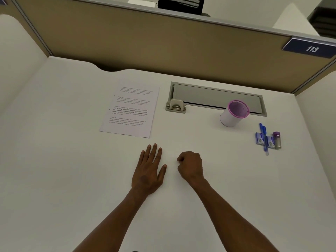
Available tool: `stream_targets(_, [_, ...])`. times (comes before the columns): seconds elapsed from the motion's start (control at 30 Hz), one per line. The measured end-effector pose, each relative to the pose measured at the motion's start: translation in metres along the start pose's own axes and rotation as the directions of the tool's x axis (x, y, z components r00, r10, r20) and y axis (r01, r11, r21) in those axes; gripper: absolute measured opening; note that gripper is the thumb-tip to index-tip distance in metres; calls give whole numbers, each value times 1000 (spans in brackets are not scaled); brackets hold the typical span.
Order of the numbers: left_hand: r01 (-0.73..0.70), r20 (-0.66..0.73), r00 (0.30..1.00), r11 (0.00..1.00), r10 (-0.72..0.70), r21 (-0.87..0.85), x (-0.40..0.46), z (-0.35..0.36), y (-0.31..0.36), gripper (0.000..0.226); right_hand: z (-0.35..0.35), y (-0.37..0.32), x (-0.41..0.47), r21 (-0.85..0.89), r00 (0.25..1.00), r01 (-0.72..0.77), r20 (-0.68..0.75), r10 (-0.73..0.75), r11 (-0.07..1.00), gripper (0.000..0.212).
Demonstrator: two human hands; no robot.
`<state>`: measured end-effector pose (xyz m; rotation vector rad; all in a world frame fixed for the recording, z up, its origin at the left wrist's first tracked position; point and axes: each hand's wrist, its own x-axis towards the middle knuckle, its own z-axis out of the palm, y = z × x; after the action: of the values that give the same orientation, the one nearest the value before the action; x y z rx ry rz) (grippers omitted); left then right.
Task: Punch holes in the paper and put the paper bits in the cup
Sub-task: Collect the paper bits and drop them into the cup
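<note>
both hands (148, 171) (190, 167) grip nothing; paper (130, 110) lies beyond the left.

Both forearms are bare to the frame's edge, and the hands (148, 171) wear no rings or gloves.

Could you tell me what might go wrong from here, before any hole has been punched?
1. The cup stands far right of the paper, with the hole punch between them, so bits carried over could drop on the white desk and be hard to see.
2. The cup sits by the edge of the recessed cable tray; a nudge might tip it in.
3. Neither the left hand nor the right hand steadies the sheet, so it could slide.
</note>
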<state>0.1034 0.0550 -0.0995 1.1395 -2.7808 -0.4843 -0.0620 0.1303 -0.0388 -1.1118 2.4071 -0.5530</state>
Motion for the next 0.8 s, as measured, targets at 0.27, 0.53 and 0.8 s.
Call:
stream_targets(0.27, [7,9,1000,1000,-7,5,0,-4,1,68,-63,31,11,843,786,-432,526,324,-320,13])
stream_targets(0.53, [-12,-26,1000,1000,12,10,1,2,-3,69,-186,67,68,955,929,-147,223,297,-257,12])
stream_targets(0.8, [-9,-25,1000,1000,9,2,2,3,-1,69,-236,92,157,827,872,-197,-98,480,526,23])
